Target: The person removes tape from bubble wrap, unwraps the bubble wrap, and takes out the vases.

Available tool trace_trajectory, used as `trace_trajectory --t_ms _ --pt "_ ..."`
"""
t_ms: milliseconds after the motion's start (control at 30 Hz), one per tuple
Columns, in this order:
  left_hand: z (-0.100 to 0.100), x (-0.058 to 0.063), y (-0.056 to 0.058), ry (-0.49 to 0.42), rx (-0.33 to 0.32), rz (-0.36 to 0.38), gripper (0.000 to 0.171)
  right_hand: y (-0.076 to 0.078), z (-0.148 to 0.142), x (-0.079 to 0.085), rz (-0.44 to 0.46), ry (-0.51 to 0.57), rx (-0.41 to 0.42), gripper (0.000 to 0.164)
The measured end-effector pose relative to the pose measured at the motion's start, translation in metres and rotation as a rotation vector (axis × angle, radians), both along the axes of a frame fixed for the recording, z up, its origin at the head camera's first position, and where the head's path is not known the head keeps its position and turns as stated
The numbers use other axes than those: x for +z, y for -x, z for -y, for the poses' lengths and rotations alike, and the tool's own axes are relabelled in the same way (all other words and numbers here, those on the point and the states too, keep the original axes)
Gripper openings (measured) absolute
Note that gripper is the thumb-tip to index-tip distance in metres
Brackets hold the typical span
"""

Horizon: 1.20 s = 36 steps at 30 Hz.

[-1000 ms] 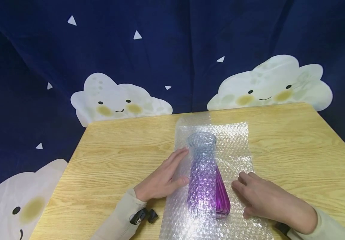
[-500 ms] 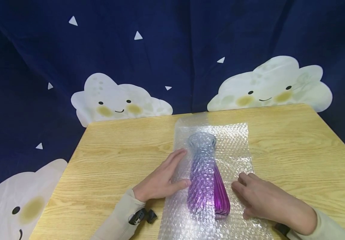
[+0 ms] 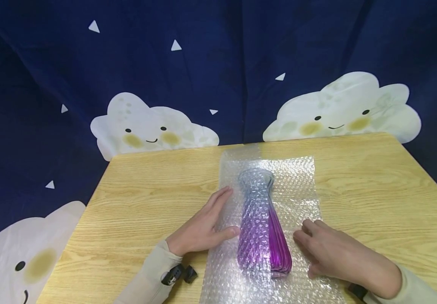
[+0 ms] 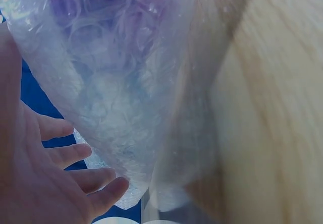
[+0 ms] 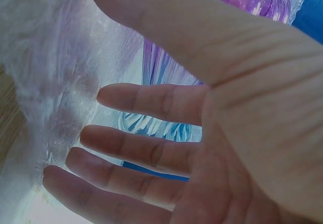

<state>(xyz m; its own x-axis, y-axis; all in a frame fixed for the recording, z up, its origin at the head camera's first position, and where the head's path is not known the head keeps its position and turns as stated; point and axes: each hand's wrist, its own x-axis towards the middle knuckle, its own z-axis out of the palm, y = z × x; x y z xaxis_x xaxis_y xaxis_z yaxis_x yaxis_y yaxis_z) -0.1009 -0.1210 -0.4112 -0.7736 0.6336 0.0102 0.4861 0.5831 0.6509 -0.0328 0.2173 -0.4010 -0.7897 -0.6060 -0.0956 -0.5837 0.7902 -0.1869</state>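
Observation:
A ribbed glass vase (image 3: 279, 249), purple at its base and pale blue toward its flared mouth, lies on a sheet of bubble wrap (image 3: 296, 177). A layer of the wrap covers its left part and mouth, leaving a purple strip bare on the right. My left hand (image 3: 203, 228) rests on the wrap beside the vase, fingers extended and thumb near the vase's side. To the right, my right hand (image 3: 336, 251) touches the wrap with fingers lightly bent. In the right wrist view those fingers (image 5: 146, 103) look loosely extended, fingertips against the clear plastic.
Everything lies on a wood-grain table (image 3: 146, 190). A dark blue curtain (image 3: 233, 63) with smiling clouds hangs behind its far edge. Black wrist cameras, such as the left one (image 3: 173, 274), are strapped over pale sleeves (image 3: 148, 276).
The upper layer of wrap has slid left, baring more of the vase's right side. My left hand has shifted slightly left with it. The right hand has stayed in place.

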Motion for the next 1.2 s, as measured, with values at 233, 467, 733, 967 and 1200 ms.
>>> trace_trajectory --t_ms 233,467,733,967,1200 --pt "0.004 -0.001 -0.001 0.006 0.008 -0.004 0.095 0.0 0.0 0.0 -0.002 0.0 0.002 0.058" --pt "0.005 -0.001 0.0 0.01 0.015 0.004 0.095 0.0 0.0 0.0 0.008 -0.002 -0.003 0.059" --pt "0.007 0.0 0.0 0.022 0.028 0.0 0.099 0.0 0.0 0.0 -0.018 0.002 0.01 0.059" --pt "0.009 0.0 0.0 0.015 0.042 -0.007 0.101 -0.001 0.0 0.0 -0.028 0.006 0.012 0.059" --pt "0.012 0.003 0.002 0.004 0.039 -0.007 0.102 0.0 0.0 0.0 -0.019 0.005 0.007 0.059"
